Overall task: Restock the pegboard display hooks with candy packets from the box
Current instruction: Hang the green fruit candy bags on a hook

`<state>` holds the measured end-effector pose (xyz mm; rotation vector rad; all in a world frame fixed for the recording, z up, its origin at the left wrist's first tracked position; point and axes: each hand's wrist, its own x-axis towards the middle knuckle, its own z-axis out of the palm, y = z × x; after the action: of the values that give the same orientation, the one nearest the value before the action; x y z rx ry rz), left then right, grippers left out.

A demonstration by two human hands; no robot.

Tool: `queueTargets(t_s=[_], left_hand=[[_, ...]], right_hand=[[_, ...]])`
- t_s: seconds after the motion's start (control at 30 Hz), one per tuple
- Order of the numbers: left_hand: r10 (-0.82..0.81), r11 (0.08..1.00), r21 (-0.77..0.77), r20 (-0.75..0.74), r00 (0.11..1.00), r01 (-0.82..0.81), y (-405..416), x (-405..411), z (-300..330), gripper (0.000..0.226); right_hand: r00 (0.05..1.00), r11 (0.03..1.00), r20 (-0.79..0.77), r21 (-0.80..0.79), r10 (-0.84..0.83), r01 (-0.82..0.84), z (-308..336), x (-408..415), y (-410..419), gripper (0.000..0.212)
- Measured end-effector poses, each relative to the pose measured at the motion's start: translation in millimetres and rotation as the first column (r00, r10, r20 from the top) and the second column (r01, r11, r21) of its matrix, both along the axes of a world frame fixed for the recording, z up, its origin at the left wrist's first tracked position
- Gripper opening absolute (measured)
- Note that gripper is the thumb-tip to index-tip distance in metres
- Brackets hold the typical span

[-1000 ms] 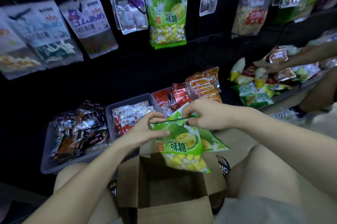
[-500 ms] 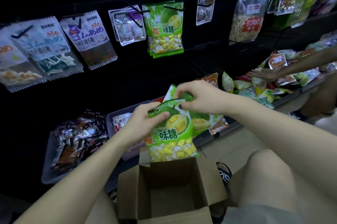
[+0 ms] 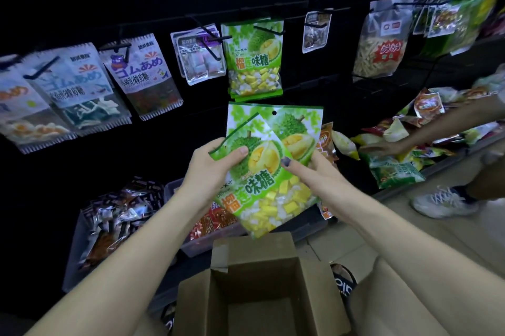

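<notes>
Two green durian candy packets overlap in front of me. My left hand [image 3: 211, 169] grips the front packet [image 3: 262, 188] at its upper left corner, thumb on its face. My right hand [image 3: 314, 171] holds the rear packet [image 3: 295, 122] from the right, thumb on the front; its hang hole shows at the top. Both sit just below the same green packets hanging on a pegboard hook [image 3: 269, 29]. The open cardboard box [image 3: 257, 259] stands below my hands, its inside dark.
Other snack packets hang on hooks left [image 3: 142, 79] and right [image 3: 381, 40] along the black pegboard. Grey bins [image 3: 82, 240] of wrapped sweets stand on the low shelf. Another person's arm [image 3: 426, 128] reaches over a pile of packets at the right; their shoe [image 3: 442, 201] stands on the floor.
Both hands have lifted the green packets up from above the box toward the hook row. The rear packet now stands upright with its hang hole exposed. My view tilted upward.
</notes>
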<state>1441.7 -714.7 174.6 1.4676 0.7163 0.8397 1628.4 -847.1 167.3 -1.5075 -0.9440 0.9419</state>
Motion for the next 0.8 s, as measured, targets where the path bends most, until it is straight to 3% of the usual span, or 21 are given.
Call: queueTargets(t_s=[0.1,0.17,0.37,0.53,0.63,0.8], left_hand=[[0.000,1.000,-0.019,0.013,1.000,0.000,8.8,16.0,7.7,0.069],[0.002,1.000,-0.026,0.010,1.000,-0.002,17.2,26.3,13.1,0.034],[0.016,0.998,0.060,-0.023,1.000,-0.015,32.5,64.9,45.6,0.025],[0.094,0.991,0.093,0.005,0.996,-0.095,54.3,94.6,60.7,0.079],[0.103,0.991,0.086,0.016,0.995,-0.104,70.3,109.7,60.8,0.094],[0.144,0.986,0.095,-0.068,0.987,-0.137,72.5,125.3,80.2,0.026]], right_hand=[[0.993,0.988,0.029,0.109,-0.112,0.108,5.0,4.0,15.2,0.038],[0.992,0.984,0.002,0.126,-0.128,0.127,6.3,15.6,25.4,0.047],[0.990,0.973,-0.069,0.189,-0.122,0.133,25.4,52.5,56.8,0.055],[0.985,0.961,-0.098,0.223,-0.144,0.162,42.7,76.5,86.1,0.064],[0.985,0.954,-0.065,0.244,-0.162,0.173,50.9,88.2,97.2,0.072],[0.982,0.947,0.033,0.271,-0.187,0.171,52.1,104.6,108.4,0.115]])
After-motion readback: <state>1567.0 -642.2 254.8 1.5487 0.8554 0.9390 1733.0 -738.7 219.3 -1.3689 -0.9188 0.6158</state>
